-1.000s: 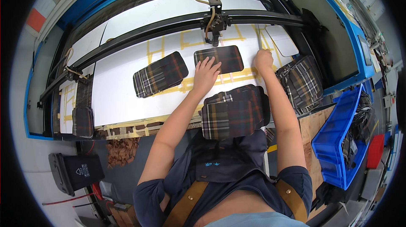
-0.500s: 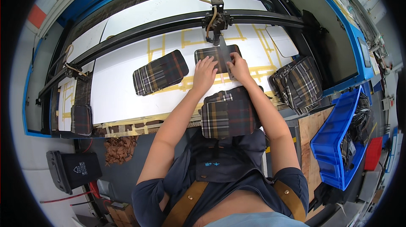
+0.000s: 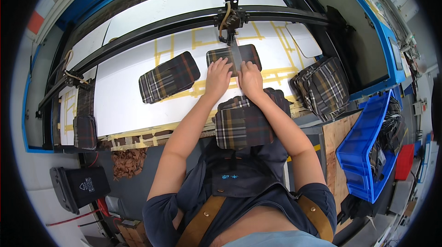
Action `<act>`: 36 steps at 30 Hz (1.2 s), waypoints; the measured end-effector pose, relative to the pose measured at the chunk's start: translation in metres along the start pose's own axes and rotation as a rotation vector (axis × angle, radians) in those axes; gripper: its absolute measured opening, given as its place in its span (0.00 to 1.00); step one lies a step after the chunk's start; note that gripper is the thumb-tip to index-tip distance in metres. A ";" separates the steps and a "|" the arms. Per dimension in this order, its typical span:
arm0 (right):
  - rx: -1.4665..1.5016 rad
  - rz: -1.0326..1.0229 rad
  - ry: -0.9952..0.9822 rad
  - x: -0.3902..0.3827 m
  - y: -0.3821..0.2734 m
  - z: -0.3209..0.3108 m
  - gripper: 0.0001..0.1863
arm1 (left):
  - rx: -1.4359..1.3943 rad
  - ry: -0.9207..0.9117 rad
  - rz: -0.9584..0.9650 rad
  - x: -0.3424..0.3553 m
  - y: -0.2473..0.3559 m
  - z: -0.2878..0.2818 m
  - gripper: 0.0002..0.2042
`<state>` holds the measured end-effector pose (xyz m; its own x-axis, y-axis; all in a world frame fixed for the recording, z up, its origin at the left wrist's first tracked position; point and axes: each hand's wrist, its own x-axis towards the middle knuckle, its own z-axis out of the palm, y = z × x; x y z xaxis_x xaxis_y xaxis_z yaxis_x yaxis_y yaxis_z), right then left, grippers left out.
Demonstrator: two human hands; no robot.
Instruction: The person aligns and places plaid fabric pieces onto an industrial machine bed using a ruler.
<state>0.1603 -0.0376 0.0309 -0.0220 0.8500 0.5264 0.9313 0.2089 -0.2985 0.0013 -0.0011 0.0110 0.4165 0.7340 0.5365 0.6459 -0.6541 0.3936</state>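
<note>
A dark plaid rounded piece (image 3: 249, 56) lies on the white taped board (image 3: 124, 104) under the machine head (image 3: 229, 30), with a flat metal ruler (image 3: 236, 52) across it. My left hand (image 3: 218, 79) rests on the piece left of the ruler, fingers out flat. My right hand (image 3: 250, 80) grips the ruler at its near part, fingers bent. Another plaid piece or small stack (image 3: 168, 76) lies at left. A larger plaid stack (image 3: 237, 125) sits at the board's front edge, partly behind my right forearm.
Plaid stacks lie right (image 3: 317, 88) and far left (image 3: 85, 132). A black gantry rail (image 3: 138, 37) crosses the machine. At right are a blue crate (image 3: 354, 164) with dark items, a wooden board (image 3: 331, 155) and a red bin (image 3: 404, 162). A black bin (image 3: 78, 187) stands lower left.
My right hand came from the board's right side leftward onto the piece with the ruler, then shifted slightly further left, closer to my left hand. My left hand stayed on the piece.
</note>
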 end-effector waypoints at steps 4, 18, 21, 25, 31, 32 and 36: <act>-0.089 -0.088 -0.020 0.004 0.001 0.002 0.20 | 0.029 -0.008 -0.008 0.000 0.000 0.003 0.17; 0.044 0.237 0.126 0.025 0.063 -0.011 0.12 | 0.173 -0.010 -0.009 0.007 0.019 -0.001 0.16; 0.034 0.391 -0.042 0.025 0.074 -0.014 0.12 | 0.165 -0.004 -0.010 0.005 0.015 -0.001 0.16; 0.064 0.443 -0.173 0.028 0.082 -0.014 0.13 | 0.131 -0.009 -0.010 0.006 0.010 -0.002 0.23; 0.054 0.429 -0.156 0.026 0.081 -0.010 0.13 | 0.130 -0.022 -0.008 0.006 0.012 -0.004 0.27; 0.056 0.431 -0.157 0.026 0.081 -0.009 0.13 | 0.132 -0.024 -0.008 0.006 0.012 -0.005 0.27; 0.021 0.412 -0.117 0.023 0.086 -0.004 0.14 | 0.135 -0.011 0.001 0.007 0.017 -0.006 0.25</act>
<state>0.2412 -0.0022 0.0210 0.3080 0.9135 0.2658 0.8631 -0.1508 -0.4821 0.0114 -0.0079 0.0256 0.4235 0.7356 0.5287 0.7253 -0.6250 0.2886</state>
